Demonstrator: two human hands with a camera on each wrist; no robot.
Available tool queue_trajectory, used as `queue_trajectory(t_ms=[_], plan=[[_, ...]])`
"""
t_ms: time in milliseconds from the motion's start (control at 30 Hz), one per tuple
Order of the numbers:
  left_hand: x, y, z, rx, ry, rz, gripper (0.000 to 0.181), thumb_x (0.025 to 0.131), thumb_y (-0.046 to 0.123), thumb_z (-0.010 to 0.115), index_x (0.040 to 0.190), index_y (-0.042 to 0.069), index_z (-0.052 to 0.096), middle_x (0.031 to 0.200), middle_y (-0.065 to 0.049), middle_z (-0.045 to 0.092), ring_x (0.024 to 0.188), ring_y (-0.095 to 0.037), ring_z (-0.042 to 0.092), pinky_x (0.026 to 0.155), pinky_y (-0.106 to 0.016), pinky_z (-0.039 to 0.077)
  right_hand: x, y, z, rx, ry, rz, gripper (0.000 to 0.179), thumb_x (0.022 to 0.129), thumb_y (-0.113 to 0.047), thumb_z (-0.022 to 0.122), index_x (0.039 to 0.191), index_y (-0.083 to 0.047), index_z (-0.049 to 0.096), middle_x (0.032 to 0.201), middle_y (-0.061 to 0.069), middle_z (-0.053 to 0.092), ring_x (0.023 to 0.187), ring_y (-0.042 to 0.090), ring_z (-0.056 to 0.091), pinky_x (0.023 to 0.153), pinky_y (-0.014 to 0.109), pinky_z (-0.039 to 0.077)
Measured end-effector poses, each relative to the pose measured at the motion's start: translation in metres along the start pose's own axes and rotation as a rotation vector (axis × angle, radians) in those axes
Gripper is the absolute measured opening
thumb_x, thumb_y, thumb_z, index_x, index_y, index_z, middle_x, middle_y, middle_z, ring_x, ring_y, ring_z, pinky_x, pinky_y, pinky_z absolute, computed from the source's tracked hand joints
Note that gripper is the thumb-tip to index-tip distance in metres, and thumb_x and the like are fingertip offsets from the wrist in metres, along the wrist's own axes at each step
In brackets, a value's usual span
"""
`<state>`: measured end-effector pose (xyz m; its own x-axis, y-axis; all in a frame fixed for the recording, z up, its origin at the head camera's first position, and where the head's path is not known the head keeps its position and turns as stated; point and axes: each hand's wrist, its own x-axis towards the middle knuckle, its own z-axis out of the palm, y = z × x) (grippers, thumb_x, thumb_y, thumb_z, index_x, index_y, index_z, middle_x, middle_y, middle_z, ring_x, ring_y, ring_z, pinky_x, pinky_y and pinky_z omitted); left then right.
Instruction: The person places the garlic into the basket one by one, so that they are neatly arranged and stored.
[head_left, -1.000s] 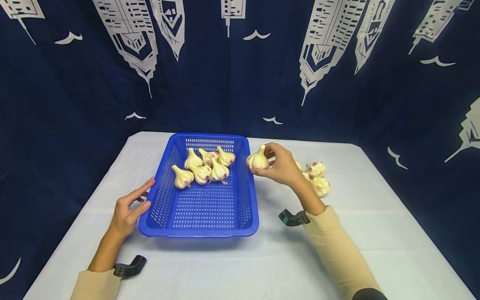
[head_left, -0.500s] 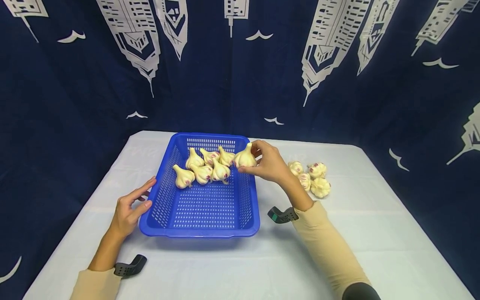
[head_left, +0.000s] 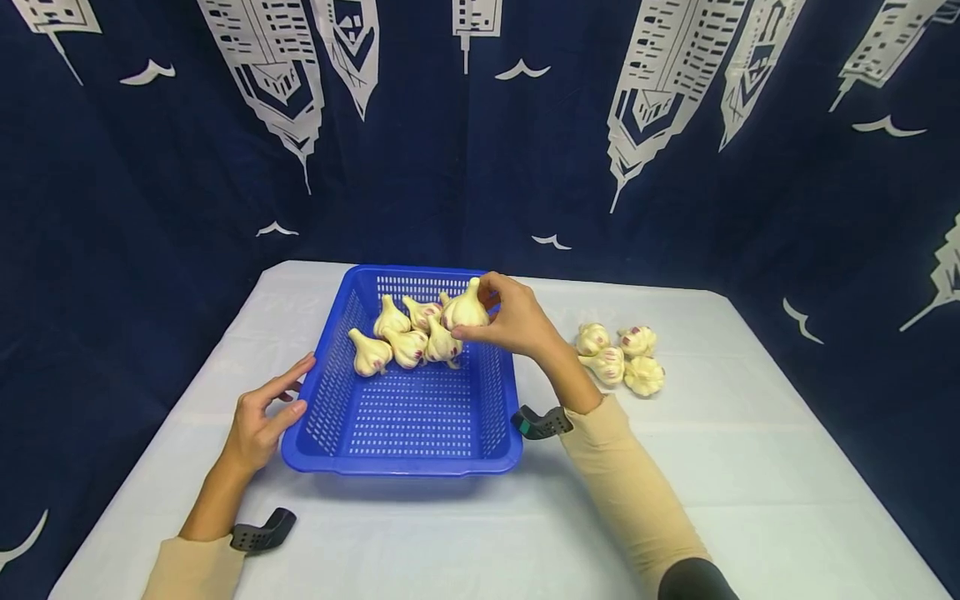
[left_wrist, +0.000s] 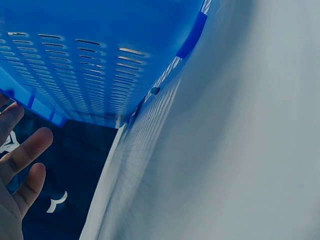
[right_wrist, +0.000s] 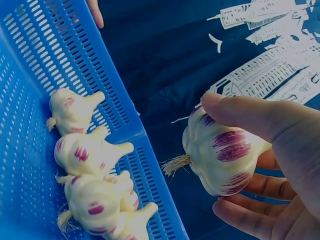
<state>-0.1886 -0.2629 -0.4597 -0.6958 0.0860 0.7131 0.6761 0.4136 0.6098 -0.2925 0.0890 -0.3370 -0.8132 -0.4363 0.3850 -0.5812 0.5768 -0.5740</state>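
Observation:
A garlic bulb [head_left: 465,309] with purple streaks and dry roots is pinched between the thumb and fingers of my right hand [head_left: 517,318], above the right back part of a blue plastic basket [head_left: 412,462]. Several other garlic bulbs [head_left: 371,354] lie grouped in the basket's back half. The right wrist view shows the held garlic bulb [right_wrist: 222,150] up close, higher than the ones in the basket. My left hand [head_left: 257,423] rests at the basket's left rim, thumb and fingertips on the edge. In the left wrist view its fingers [left_wrist: 31,150] are spread beside the basket's outer wall.
Several more garlic bulbs [head_left: 644,376] lie in a small cluster on the white tablecloth [head_left: 750,467], right of the basket. A dark blue curtain [head_left: 465,192] printed with white buildings hangs behind the table. Each wrist carries a dark strap mount [head_left: 264,532].
My right hand has carried the garlic bulb leftward from outside the basket's right rim to over the bulbs inside. My left hand keeps its place at the rim.

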Motion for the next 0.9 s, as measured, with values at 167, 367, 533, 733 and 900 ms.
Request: queue_trajectory(t_ms=[167, 367, 533, 733, 900], plan=[[0.000, 0.000, 0.000, 0.002, 0.002, -0.003, 0.052, 0.078, -0.005, 0.057, 0.129, -0.005, 0.062, 0.133, -0.020, 0.059, 0.093, -0.002, 0.060, 0.074, -0.020, 0.043, 0.007, -0.005, 0.006, -0.010, -0.026, 0.010, 0.054, 0.069, -0.035, 0.089, 0.102, -0.004, 0.059, 0.095, 0.008, 0.065, 0.086, 0.025, 0.064, 0.065, 0.030, 0.054], [0.000, -0.003, 0.000, 0.007, -0.005, 0.011, 0.051, 0.078, -0.006, 0.057, 0.129, -0.006, 0.061, 0.134, -0.019, 0.059, 0.093, -0.002, 0.060, 0.074, -0.019, 0.043, 0.015, -0.012, 0.014, -0.040, -0.074, 0.016, 0.054, 0.071, -0.035, 0.088, 0.102, -0.004, 0.058, 0.094, 0.007, 0.062, 0.077, 0.021, 0.061, 0.062, 0.029, 0.051], [0.000, -0.004, 0.000, 0.011, -0.004, 0.015, 0.051, 0.078, -0.006, 0.057, 0.129, -0.006, 0.062, 0.133, -0.019, 0.059, 0.093, -0.002, 0.060, 0.074, -0.019, 0.043, 0.020, -0.018, 0.021, -0.056, -0.106, 0.010, 0.056, 0.070, -0.036, 0.088, 0.107, -0.005, 0.058, 0.097, 0.007, 0.062, 0.070, 0.017, 0.059, 0.061, 0.026, 0.051], [0.000, -0.004, 0.000, 0.014, 0.005, 0.013, 0.052, 0.077, -0.005, 0.057, 0.129, -0.005, 0.062, 0.132, -0.021, 0.060, 0.092, -0.003, 0.060, 0.074, -0.020, 0.043, 0.025, -0.023, 0.030, -0.054, -0.144, 0.006, 0.057, 0.071, -0.036, 0.088, 0.109, -0.005, 0.060, 0.099, 0.006, 0.063, 0.070, 0.017, 0.060, 0.060, 0.025, 0.051], [0.000, -0.002, 0.000, 0.007, 0.001, 0.015, 0.053, 0.077, -0.005, 0.057, 0.129, -0.005, 0.062, 0.133, -0.021, 0.059, 0.093, -0.003, 0.060, 0.074, -0.021, 0.042, 0.028, -0.027, 0.041, -0.056, -0.177, -0.023, 0.055, 0.070, -0.036, 0.088, 0.107, -0.005, 0.062, 0.099, 0.006, 0.063, 0.073, 0.015, 0.059, 0.059, 0.024, 0.050]])
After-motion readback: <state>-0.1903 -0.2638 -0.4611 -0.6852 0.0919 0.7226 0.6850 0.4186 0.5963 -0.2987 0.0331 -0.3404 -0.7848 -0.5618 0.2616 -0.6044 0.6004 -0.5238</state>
